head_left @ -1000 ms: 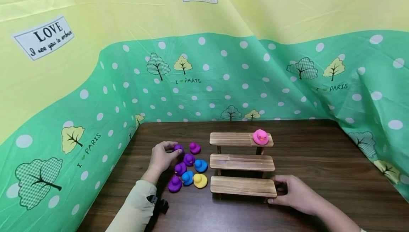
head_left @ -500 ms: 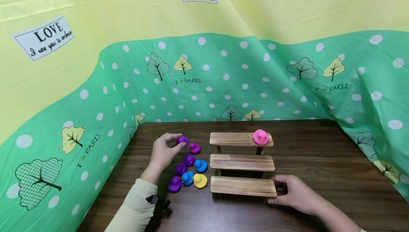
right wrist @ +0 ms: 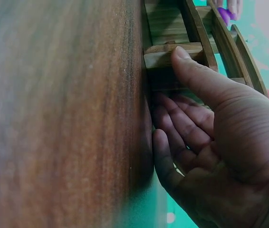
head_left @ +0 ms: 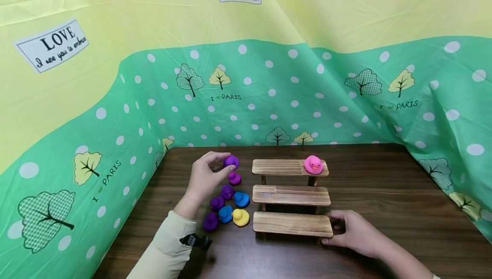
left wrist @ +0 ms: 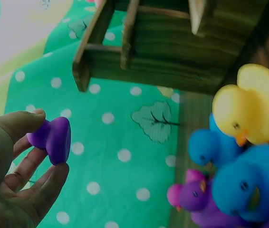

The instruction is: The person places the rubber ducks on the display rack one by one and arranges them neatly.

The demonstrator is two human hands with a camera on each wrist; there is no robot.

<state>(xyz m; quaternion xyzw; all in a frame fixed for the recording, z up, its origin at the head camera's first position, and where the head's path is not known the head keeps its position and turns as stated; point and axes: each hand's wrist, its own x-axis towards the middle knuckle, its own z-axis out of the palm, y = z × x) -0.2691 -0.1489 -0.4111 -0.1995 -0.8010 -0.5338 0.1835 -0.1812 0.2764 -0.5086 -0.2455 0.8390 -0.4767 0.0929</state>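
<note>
My left hand (head_left: 204, 178) pinches a purple toy duck (head_left: 232, 162) between thumb and fingers, raised above the table left of the top step. In the left wrist view this duck (left wrist: 53, 140) is tilted on its side. My right hand (head_left: 355, 233) grips the right end of the lowest step of a three-step wooden stand (head_left: 292, 223). The right wrist view has the thumb (right wrist: 196, 71) against the stand's leg, fingers curled behind. A pink duck (head_left: 313, 165) sits at the right of the top step.
Left of the stand, on the dark wood table (head_left: 369, 185), is a group of ducks: a magenta one (head_left: 234, 178), several purple ones (head_left: 210, 221), two blue ones (head_left: 241, 199) and a yellow one (head_left: 241, 218). A green and yellow cloth (head_left: 269, 95) surrounds the table.
My left hand has lifted the purple duck off the table and carried it up and rightward, toward the top step. My right hand and the stand have stayed put.
</note>
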